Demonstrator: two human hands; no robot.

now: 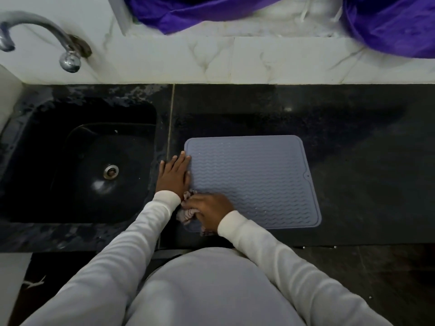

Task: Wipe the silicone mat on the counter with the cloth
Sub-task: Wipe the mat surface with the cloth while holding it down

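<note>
A grey-blue silicone mat (254, 180) with a wavy ridged surface lies flat on the black counter (353, 149), right of the sink. My left hand (174, 172) lies flat with straight fingers on the mat's left edge and the counter beside it. My right hand (208, 210) grips a crumpled pale striped cloth (187, 214) at the mat's near left corner. Part of the cloth is hidden under that hand.
A black sink (82, 161) with a metal drain is sunk into the counter at the left, and a chrome tap (47, 36) stands above it. Purple fabric (388, 24) lies on the marble ledge behind. The counter's front edge runs just below the mat.
</note>
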